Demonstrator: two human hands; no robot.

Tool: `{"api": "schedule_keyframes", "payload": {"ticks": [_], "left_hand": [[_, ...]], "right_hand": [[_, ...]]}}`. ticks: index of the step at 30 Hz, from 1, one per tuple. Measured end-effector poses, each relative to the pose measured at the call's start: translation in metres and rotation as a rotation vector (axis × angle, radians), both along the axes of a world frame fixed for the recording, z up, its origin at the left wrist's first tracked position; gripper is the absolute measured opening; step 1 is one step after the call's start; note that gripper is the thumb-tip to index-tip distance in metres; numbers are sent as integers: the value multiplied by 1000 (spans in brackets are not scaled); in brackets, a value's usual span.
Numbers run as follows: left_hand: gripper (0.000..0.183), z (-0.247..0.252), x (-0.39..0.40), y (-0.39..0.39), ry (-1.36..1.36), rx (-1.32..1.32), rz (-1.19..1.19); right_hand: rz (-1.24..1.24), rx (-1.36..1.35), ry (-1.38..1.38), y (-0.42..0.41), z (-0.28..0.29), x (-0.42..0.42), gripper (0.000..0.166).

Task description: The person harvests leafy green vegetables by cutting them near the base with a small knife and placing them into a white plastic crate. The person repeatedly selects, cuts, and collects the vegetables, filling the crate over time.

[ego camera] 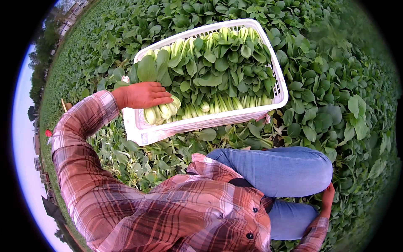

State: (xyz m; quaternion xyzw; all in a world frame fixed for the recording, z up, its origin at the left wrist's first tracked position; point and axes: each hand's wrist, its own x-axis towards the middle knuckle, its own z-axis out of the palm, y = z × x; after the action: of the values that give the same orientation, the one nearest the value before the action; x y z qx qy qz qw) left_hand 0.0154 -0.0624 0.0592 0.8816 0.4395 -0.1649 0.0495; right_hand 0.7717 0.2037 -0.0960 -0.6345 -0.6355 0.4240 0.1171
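My left hand (pixel 146 95) lies across a bunch of bok choy (pixel 162 112) at the near-left end of a white plastic crate (pixel 207 121). Its fingers curl over the pale stems, and broad leaves stick out past the hand. More bok choy (pixel 220 64) fills the crate in two rows, with stem ends along both long sides and leaves meeting in the middle. My right hand (pixel 328 193) hangs low beside my bent knee, partly hidden by it. A small bit of red shows there, and whether the fingers hold anything is unclear.
Growing leafy greens (pixel 310 116) surround the crate closely. Between crate and body lie trampled leaves (pixel 141 163). My jeans-clad legs (pixel 274 170) are folded at the right. Trees (pixel 39 72) and buildings stand far off along the left rim.
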Motion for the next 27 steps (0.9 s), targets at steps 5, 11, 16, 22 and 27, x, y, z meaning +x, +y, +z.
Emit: {"api": "schedule_keyframes", "payload": {"ticks": [5, 11, 16, 22, 27], "left_hand": [[40, -27, -34, -29, -66, -220, -133], [48, -72, -70, -38, -161, -421, -161], [60, -144, -84, -62, -111, -490, -135], [60, -204, -86, -87, -73, -290, -78], [99, -101, -25, -32, 383, -537, -148]], "right_hand": [[-14, 11, 10, -10, 6, -1, 13], [-85, -91, 30, -13, 1, 10, 26], [-95, -41, 89, -24, 7, 9, 28], [-64, -78, 59, -24, 13, -8, 26], [-65, -45, 92, -24, 14, -5, 28]]}}
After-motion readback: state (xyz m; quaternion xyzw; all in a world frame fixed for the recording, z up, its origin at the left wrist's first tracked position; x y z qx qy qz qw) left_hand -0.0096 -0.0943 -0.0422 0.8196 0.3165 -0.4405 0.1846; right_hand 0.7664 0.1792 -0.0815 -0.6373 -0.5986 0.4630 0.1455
